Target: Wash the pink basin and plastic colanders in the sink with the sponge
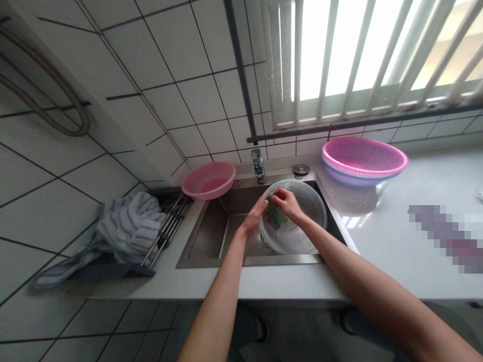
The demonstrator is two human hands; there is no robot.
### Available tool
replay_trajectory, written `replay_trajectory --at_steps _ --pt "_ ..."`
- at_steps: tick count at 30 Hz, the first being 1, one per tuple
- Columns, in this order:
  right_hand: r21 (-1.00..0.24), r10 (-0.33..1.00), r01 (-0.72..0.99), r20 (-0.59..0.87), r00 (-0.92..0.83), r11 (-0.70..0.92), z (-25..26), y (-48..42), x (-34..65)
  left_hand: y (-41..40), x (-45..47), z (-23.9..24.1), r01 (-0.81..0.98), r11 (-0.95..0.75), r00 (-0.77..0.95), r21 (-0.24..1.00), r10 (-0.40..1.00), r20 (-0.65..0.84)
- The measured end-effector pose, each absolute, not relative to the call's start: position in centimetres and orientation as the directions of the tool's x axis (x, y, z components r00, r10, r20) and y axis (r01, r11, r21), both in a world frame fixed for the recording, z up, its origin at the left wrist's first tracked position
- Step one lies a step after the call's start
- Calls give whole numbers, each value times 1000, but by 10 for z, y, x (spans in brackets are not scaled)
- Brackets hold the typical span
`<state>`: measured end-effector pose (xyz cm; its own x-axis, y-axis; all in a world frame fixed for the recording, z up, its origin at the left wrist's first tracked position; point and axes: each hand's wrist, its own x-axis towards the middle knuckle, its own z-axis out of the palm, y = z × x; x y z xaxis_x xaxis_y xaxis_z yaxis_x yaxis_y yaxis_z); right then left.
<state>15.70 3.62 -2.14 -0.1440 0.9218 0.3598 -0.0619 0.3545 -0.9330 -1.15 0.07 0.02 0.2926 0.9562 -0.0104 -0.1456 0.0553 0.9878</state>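
Observation:
A clear plastic colander [313, 211] is held tilted over the right part of the steel sink [204, 234]. My left hand [253, 217] is closed on its left rim. Inside the colander, my right hand [287, 202] pinches a limp, dull green cloth [277, 219] that hangs against the mesh near that rim. The cloth's upper part is partly covered by my fingers. Below the colander's left edge, part of the sink drain [263, 240] shows.
Behind the sink stand a faucet [258, 166] and a round metal strainer [301, 170]. A pink basin [209, 181] rests at the back left. Stacked pink and blue baskets [364, 158] stand at right. Striped fabric [130, 226] lies by a metal rack [166, 234].

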Motion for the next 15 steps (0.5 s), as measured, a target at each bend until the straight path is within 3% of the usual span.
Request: replay_trajectory --at_steps 4,6,12,15 --pt "-922 818 -49 363 -446 383 -26 26 146 8 -19 -8 -72 7 258 997 966 12" --pt "-913 780 -16 357 -514 407 -28 23 141 9 -24 -11 -32 9 235 999 972 -1" --pt "-937 930 28 342 -133 349 -27 46 164 4 -15 -4 -124 32 297 992 955 6" --pt "-917 894 54 371 -253 396 -29 41 162 1 -13 2 -196 123 345 973 937 -49"
